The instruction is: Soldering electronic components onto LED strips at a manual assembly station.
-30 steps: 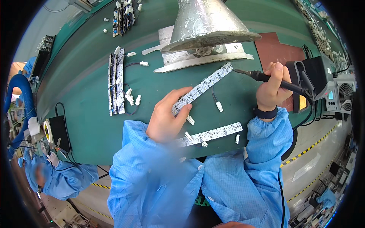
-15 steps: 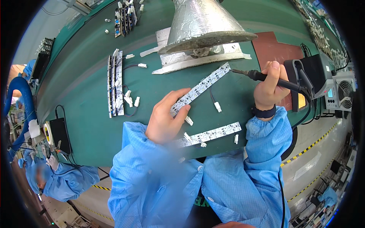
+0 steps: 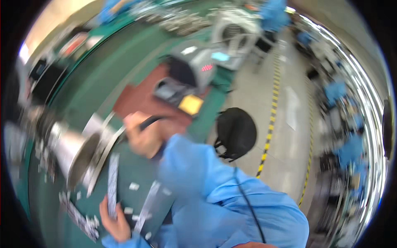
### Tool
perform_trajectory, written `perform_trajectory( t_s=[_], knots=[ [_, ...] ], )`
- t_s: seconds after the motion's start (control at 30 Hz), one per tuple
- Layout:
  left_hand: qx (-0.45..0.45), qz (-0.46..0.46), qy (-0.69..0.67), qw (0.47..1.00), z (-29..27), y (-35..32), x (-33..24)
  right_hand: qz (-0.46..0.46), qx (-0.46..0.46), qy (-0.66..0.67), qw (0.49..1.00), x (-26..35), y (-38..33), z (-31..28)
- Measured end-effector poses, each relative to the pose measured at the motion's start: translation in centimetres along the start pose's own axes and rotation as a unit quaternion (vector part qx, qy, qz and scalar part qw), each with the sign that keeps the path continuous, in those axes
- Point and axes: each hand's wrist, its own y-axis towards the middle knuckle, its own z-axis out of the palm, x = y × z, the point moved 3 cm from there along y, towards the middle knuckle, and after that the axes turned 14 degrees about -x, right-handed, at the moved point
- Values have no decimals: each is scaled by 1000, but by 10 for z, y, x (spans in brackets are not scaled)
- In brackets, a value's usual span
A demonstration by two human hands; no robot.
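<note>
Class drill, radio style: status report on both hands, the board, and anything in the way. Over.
Left hand gripping circuit board strip. Right hand holding soldering iron. Silver cone-shaped hood close beside the strip, possibly in the way.

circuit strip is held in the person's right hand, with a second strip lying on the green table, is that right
One slip: the head view shows the left hand holding the circuit strip. A second strip does lie on the green table.
</note>
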Motion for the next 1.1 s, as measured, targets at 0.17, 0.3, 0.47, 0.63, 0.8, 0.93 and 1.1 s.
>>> perform_trajectory(
  t_s=[0.17, 0.3, 0.47, 0.63, 0.8, 0.93, 1.1],
  knots=[
    [97, -82, 17, 992, -2, 0, -1, 70, -37, 105, 991, -21, -11, -1],
    [68, -74, -72, 992, 9, 7, 33, 50, -49, 88, 994, -13, -10, -11],
    [65, -135, -113, 982, -4, 5, 39, 56, -46, 97, 993, -16, -12, -8],
    [103, 230, -200, 947, -3, 41, 89, 55, -53, 124, 989, -2, -7, 0],
    [95, -219, -82, 968, -6, 14, 11, 88, -33, 109, 990, -9, -5, -12],
    [150, 108, -282, 942, 6, 36, 69, 99, -24, 135, 986, -3, -7, -6],
    [64, -261, -243, 932, -1, 4, 36, 97, -28, 120, 988, -5, -6, -12]
  ],
)
